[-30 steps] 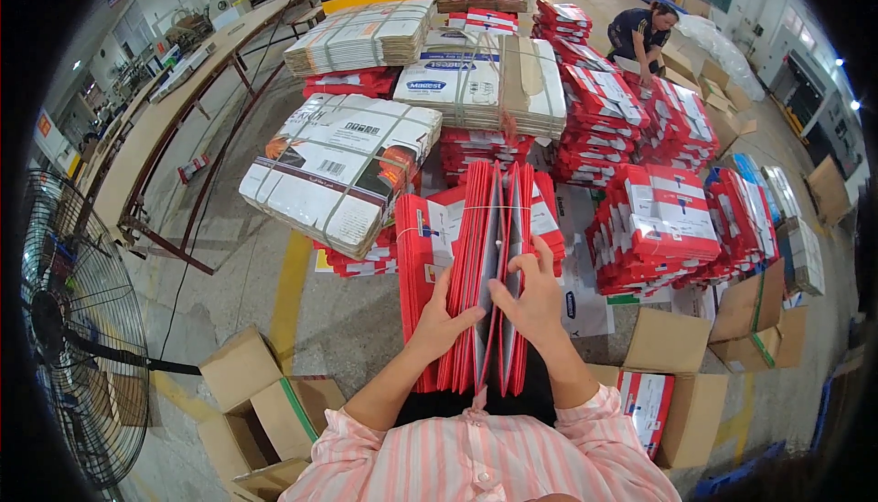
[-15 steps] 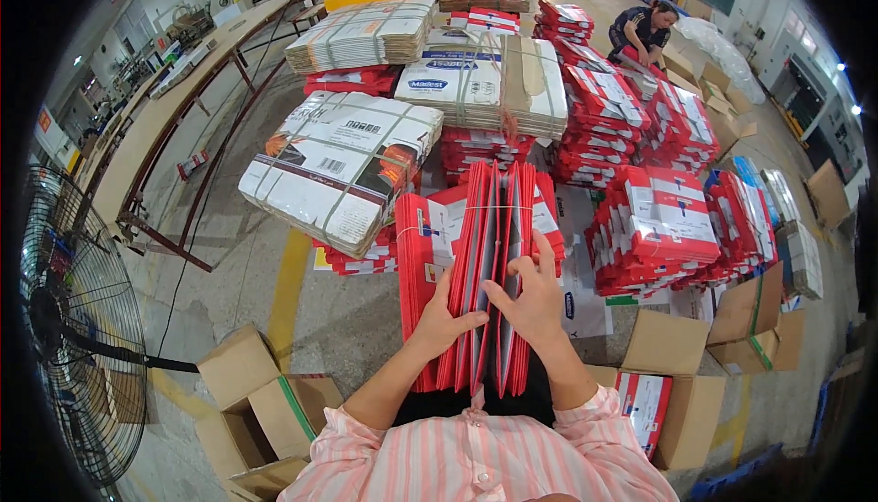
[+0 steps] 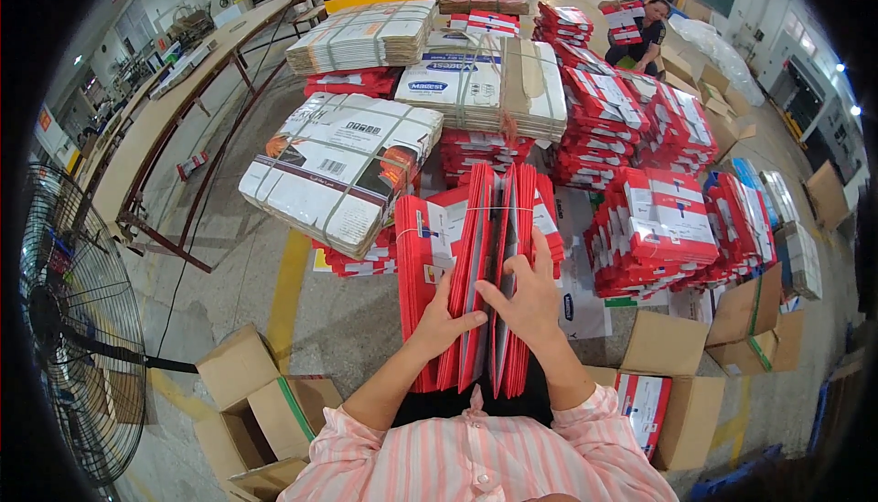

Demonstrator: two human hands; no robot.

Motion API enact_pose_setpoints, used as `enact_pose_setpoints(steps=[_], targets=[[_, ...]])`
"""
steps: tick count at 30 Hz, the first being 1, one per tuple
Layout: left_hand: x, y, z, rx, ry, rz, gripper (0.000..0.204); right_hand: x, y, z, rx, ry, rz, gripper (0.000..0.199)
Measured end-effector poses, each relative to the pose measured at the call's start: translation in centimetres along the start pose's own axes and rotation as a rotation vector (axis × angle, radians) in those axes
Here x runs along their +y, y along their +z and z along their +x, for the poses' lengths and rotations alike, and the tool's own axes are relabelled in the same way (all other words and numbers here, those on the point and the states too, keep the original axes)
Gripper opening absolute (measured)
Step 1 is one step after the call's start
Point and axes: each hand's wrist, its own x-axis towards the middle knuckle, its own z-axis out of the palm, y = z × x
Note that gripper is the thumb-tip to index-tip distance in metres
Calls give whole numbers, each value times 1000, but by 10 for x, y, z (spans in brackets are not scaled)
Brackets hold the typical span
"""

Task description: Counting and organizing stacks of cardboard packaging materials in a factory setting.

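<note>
A string-tied bundle of red flat-folded cartons (image 3: 518, 356) stands on edge against my lap, its layers parted by a dark gap in the middle. My left hand (image 3: 433, 326) grips the left part of it, thumb pointing toward the gap. On the other side, my right hand (image 3: 534, 305) holds the right part, with the thumb at the gap and the fingers reaching forward over the edges. Some of my fingertips are hidden among the layers. Another red and white carton bundle (image 3: 422, 251) leans just left of this one.
Large strapped stacks of white cartons (image 3: 343, 159) sit ahead, beside piles of red bundles (image 3: 654, 218). Open cardboard boxes flank me at left (image 3: 240, 369) and right (image 3: 690, 411). A floor fan (image 3: 82, 319) stands left. A co-worker (image 3: 654, 36) is at far right.
The co-worker, bent over the pile before, is more upright and holds up a red bundle. My hands stay nearly in place; the gap in the carton bundle looks slightly wider.
</note>
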Motion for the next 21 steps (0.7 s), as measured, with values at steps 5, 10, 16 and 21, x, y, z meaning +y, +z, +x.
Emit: enact_pose_setpoints(steps=[5,10,16,21], targets=[[-3,-1,-3,-9,-84,-46,95,0,-1,0,8,52,53,25],[6,1,-1,-25,-97,-71,89,8,3,-3,50,24,82,26],[-9,1,1,53,12,27,82,5,3,-3,21,-65,-62,25],[0,5,0,1,38,-4,84,-8,2,0,21,-30,-78,19]])
